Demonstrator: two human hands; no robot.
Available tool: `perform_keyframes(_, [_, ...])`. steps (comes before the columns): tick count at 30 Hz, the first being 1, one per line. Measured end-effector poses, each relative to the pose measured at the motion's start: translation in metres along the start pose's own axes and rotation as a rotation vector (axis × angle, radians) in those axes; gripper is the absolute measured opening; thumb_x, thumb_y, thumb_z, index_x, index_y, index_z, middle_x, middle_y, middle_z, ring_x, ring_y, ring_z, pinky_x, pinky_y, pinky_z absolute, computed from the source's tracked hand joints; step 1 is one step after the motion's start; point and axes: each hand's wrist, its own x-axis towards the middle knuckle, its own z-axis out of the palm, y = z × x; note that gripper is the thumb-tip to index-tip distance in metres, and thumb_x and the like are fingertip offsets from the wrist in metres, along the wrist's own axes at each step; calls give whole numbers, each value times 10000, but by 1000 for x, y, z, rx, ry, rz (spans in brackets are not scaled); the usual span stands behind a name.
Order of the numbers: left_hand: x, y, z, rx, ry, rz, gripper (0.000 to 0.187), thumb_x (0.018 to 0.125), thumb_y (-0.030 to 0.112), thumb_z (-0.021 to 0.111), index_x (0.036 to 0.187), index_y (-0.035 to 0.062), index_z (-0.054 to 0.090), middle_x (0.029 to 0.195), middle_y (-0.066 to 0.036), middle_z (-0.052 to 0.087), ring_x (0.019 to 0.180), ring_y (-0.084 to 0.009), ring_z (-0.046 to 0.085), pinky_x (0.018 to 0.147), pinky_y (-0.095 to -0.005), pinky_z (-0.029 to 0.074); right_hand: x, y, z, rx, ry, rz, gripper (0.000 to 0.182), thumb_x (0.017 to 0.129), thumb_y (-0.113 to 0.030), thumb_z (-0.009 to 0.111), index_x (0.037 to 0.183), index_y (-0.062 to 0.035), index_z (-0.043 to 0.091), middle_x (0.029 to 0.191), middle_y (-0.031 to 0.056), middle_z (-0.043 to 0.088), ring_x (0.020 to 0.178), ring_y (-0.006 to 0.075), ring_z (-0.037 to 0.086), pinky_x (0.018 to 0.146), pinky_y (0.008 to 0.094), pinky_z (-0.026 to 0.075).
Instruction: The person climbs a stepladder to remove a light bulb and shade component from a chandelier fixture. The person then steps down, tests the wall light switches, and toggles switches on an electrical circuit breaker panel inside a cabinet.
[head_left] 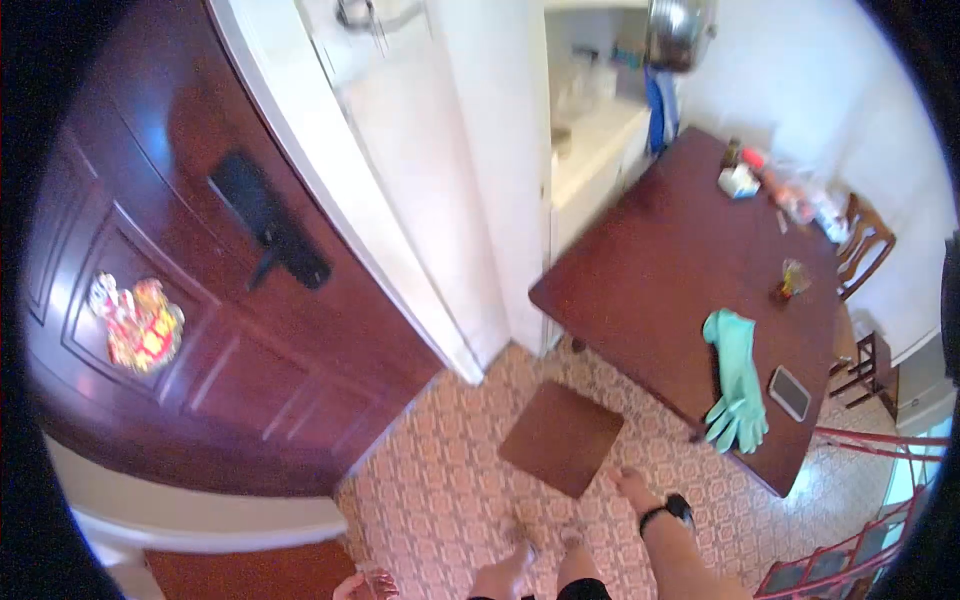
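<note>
My right hand (632, 486), with a black watch (679, 509) on its wrist, hangs beside the near corner of a brown square stool top (562, 438). Its fingers look loosely extended, with nothing visible in them. Low at the bottom edge, my left hand (362, 586) shows only in part. Its fingers are curled near something shiny and pale that I cannot make out. Green rubber gloves (738, 375) lie on the dark red table (650, 260), cuffs towards the far side, fingers over the near edge. A phone (790, 393) lies beside them.
A dark red door (200, 300) with a black lock handle (270, 225) stands at the left. Tissues (739, 181), bags (800, 205) and a small amber item (791, 281) are on the table. A wooden chair (866, 245) and a red metal rack (850, 550) are at the right.
</note>
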Motion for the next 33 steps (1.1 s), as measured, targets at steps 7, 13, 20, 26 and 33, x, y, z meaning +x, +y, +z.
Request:
perform_keyframes(7, [86, 105, -35, 57, -199, 32, 493, 846, 372, 554, 1059, -69, 614, 1057, -204, 631, 954, -354, 613, 896, -488, 474, -235, -197, -318, 649, 420, -162, 303, 831, -193, 664, 1050, -48, 515, 787, 84, 619, 550, 168, 607, 436, 294, 483])
perform_keyframes(13, [113, 153, 55, 141, -372, -20, 445, 894, 328, 501, 1100, -58, 586, 1077, -194, 626, 993, -333, 598, 926, -482, 445, -343, -371, -472, 467, 873, -705, 187, 879, -157, 607, 1004, -82, 490, 810, -17, 504, 627, 47, 455, 478, 207, 356])
perform_keyframes(20, [147, 216, 202, 415, -648, 274, 483, 901, 395, 484, 1109, -29, 585, 1042, -160, 631, 974, -293, 606, 903, -435, 458, -302, -516, -500, 360, 731, -956, 245, 857, -131, 620, 1011, -69, 440, 873, 43, 534, 638, 82, 503, 475, 226, 392])
perform_keyframes(26, [147, 321, 319, 536, -886, 402, 504, 879, 426, 556, 1072, -37, 597, 1077, -131, 591, 1013, -244, 581, 878, -386, 468, -215, -623, -579, 222, 543, -1029, 297, 805, -177, 634, 1005, -77, 440, 825, 72, 554, 680, 132, 540, 547, 275, 458])
perform_keyframes(33, [41, 443, 467, 543, -578, 431, 535, 851, 413, 610, 1083, -68, 580, 1133, -137, 561, 1021, -248, 578, 901, -394, 462, -142, -782, -691, 238, 432, -1178, 254, 772, -114, 597, 946, -32, 432, 786, 140, 593, 725, 265, 590, 676, 364, 463])
